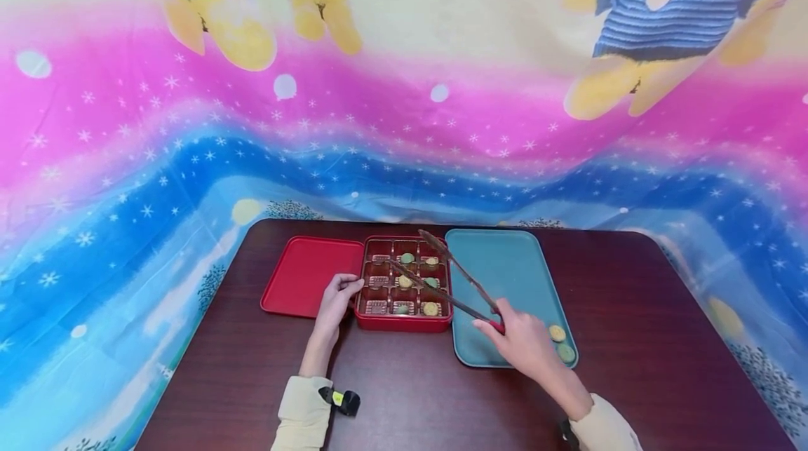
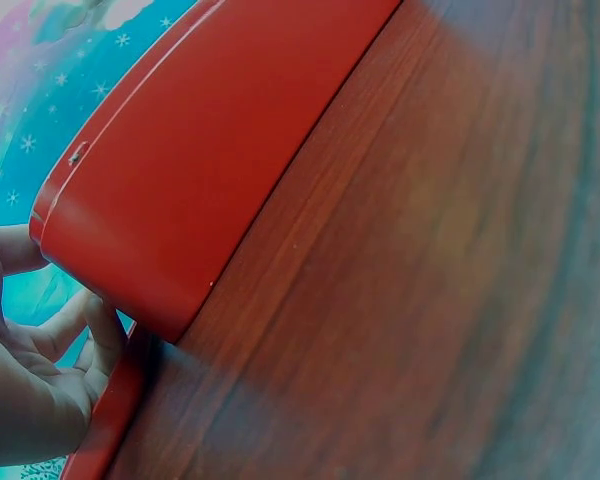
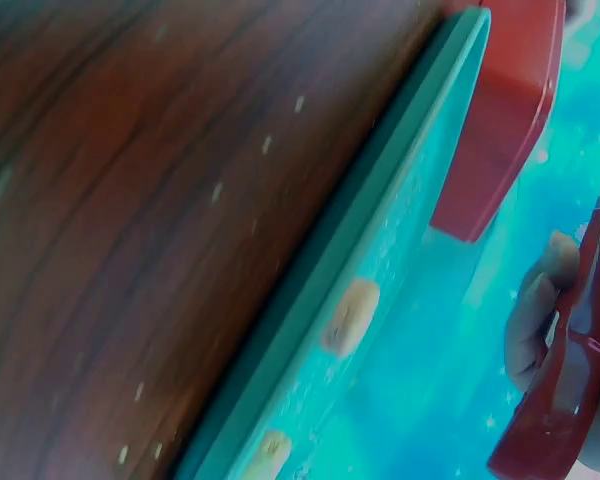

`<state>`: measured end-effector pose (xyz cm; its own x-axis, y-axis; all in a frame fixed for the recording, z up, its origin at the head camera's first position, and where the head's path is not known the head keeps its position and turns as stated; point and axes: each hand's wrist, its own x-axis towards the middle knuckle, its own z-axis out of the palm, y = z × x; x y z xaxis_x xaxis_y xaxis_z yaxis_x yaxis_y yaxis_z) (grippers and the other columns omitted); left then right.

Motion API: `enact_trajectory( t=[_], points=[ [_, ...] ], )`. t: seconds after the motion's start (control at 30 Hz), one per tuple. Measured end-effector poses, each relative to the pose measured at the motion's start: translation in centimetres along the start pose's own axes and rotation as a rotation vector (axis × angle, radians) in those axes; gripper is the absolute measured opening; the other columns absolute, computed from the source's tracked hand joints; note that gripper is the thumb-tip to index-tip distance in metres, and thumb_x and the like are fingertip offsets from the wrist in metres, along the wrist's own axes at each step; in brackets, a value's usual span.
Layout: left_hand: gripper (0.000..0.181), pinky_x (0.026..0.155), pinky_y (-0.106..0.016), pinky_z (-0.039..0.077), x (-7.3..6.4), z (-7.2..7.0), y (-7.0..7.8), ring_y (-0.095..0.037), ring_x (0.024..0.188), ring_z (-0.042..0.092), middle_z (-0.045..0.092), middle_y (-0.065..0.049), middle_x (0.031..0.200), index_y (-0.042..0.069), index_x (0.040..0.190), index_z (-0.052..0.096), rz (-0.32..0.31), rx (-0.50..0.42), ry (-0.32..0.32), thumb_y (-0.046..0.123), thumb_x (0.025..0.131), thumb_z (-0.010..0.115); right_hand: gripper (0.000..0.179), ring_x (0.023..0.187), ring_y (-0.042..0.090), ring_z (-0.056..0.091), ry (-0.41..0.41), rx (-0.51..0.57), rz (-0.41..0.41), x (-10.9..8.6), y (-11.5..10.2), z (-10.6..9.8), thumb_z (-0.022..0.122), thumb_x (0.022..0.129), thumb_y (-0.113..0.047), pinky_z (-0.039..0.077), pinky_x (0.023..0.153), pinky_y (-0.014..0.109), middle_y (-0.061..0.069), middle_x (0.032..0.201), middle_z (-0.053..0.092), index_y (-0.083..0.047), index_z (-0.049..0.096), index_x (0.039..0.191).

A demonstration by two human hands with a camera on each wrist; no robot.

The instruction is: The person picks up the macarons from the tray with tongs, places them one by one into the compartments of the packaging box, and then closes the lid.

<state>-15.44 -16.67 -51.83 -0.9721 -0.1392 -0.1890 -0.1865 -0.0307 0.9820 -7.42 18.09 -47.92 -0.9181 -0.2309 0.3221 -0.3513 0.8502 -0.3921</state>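
Note:
My right hand [image 1: 527,342] grips red-handled tongs [image 1: 467,272]. The tongs' arms are spread apart above a red box [image 1: 404,323], and no piece shows between their tips. My left hand [image 1: 334,304] touches the box's left side with its fingertips, fingers loosely bent. Inside the box is a divided insert with several compartments. Its middle and right columns hold small round cookies, green such as the back green cookie [image 1: 407,258] and yellow such as the front yellow cookie [image 1: 431,308]. No cookie shows in the left column.
Right of the box lies a teal tray [image 1: 499,254] with a yellow cookie [image 1: 557,332] and a green cookie [image 1: 565,352] near its front right corner. A flat red lid [image 1: 312,268] lies left of the box. Behind the dark wooden table [image 1: 208,381] hangs a printed cloth [image 1: 379,114].

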Motion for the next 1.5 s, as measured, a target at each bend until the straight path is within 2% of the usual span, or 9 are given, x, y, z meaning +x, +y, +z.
enact_trajectory(
  t=[0.1, 0.43, 0.6, 0.8, 0.87, 1.03, 1.17, 1.33, 1.5],
  points=[
    [0.029, 0.069, -0.027, 0.047, 0.0, 0.0, 0.0, -0.015, 0.082, 0.055, 0.059, -0.006, 0.099, -0.002, 0.119, 0.059, 0.0, 0.003, 0.0, 0.018, 0.099, 0.067, 0.045, 0.044, 0.004, 0.028, 0.067, -0.028, 0.019, -0.2, 0.8, -0.7, 0.089, 0.082, -0.031, 0.029, 0.042, 0.025, -0.008, 0.057, 0.033, -0.004, 0.058, 0.098],
    [0.028, 0.067, -0.026, 0.046, -0.1, 0.0, -0.1, -0.015, 0.08, 0.055, 0.059, -0.007, 0.098, 0.0, 0.116, 0.062, 0.027, 0.005, 0.007, 0.02, 0.098, 0.068, 0.042, 0.046, 0.006, 0.029, 0.142, -0.076, 0.09, -1.5, 4.1, -3.0, 0.087, 0.083, -0.031, 0.03, 0.045, 0.027, -0.007, 0.059, 0.031, -0.006, 0.054, 0.089],
    [0.026, 0.068, -0.026, 0.046, 0.0, -0.1, -0.1, -0.015, 0.08, 0.055, 0.058, -0.006, 0.097, 0.001, 0.115, 0.062, 0.025, 0.001, 0.01, 0.019, 0.097, 0.069, 0.038, 0.046, 0.005, 0.024, 0.155, -0.071, 0.079, -2.2, 5.6, -4.0, 0.086, 0.084, -0.023, 0.027, 0.045, 0.026, -0.008, 0.058, 0.026, -0.01, 0.05, 0.083],
    [0.03, 0.069, -0.026, 0.046, -0.1, -0.1, 0.1, -0.016, 0.084, 0.055, 0.058, -0.006, 0.1, -0.001, 0.121, 0.06, -0.011, 0.008, 0.011, 0.018, 0.099, 0.068, 0.029, 0.046, 0.002, 0.027, 0.134, -0.075, 0.04, -3.0, 6.9, -4.5, 0.083, 0.088, -0.017, 0.028, 0.045, 0.025, -0.011, 0.058, 0.029, -0.009, 0.055, 0.091],
    [0.03, 0.069, -0.026, 0.046, -0.1, 0.0, 0.1, -0.016, 0.084, 0.055, 0.058, -0.006, 0.1, -0.001, 0.121, 0.06, -0.017, 0.012, 0.013, 0.018, 0.1, 0.067, 0.027, 0.046, 0.001, 0.028, 0.147, -0.087, 0.014, -3.2, 7.3, -4.6, 0.083, 0.087, -0.014, 0.029, 0.045, 0.025, -0.011, 0.06, 0.031, -0.009, 0.056, 0.093],
    [0.03, 0.069, -0.026, 0.046, -0.1, 0.1, 0.0, -0.015, 0.083, 0.055, 0.058, -0.006, 0.1, -0.001, 0.121, 0.06, -0.012, 0.016, 0.01, 0.019, 0.1, 0.067, 0.029, 0.051, 0.005, 0.031, 0.213, -0.139, -0.046, -3.3, 8.0, -4.9, 0.082, 0.085, -0.006, 0.029, 0.045, 0.027, -0.01, 0.064, 0.031, -0.011, 0.053, 0.085],
    [0.029, 0.068, -0.027, 0.046, -0.1, 0.1, 0.1, -0.015, 0.08, 0.055, 0.058, -0.006, 0.099, -0.001, 0.12, 0.06, -0.01, 0.014, 0.011, 0.018, 0.1, 0.067, 0.025, 0.05, 0.009, 0.034, 0.24, -0.163, -0.034, -3.4, 8.3, -5.3, 0.079, 0.088, -0.004, 0.031, 0.045, 0.032, -0.009, 0.062, 0.033, -0.009, 0.054, 0.085],
    [0.03, 0.067, -0.026, 0.045, -0.1, 0.1, 0.1, -0.016, 0.077, 0.054, 0.057, -0.006, 0.098, -0.002, 0.121, 0.06, -0.006, 0.011, 0.013, 0.018, 0.1, 0.067, 0.022, 0.049, 0.011, 0.034, 0.186, -0.172, 0.053, -3.8, 8.5, -6.0, 0.076, 0.093, -0.012, 0.031, 0.046, 0.033, -0.007, 0.059, 0.033, -0.007, 0.054, 0.09],
    [0.033, 0.068, -0.027, 0.044, -0.1, 0.1, 0.1, -0.015, 0.078, 0.054, 0.057, -0.005, 0.099, -0.002, 0.122, 0.06, -0.013, 0.018, 0.01, 0.02, 0.099, 0.068, 0.034, 0.048, 0.012, 0.034, 0.085, -0.188, 0.153, -4.2, 9.3, -6.7, 0.075, 0.095, -0.035, 0.031, 0.046, 0.033, -0.005, 0.057, 0.033, -0.007, 0.056, 0.091]
  ],
)
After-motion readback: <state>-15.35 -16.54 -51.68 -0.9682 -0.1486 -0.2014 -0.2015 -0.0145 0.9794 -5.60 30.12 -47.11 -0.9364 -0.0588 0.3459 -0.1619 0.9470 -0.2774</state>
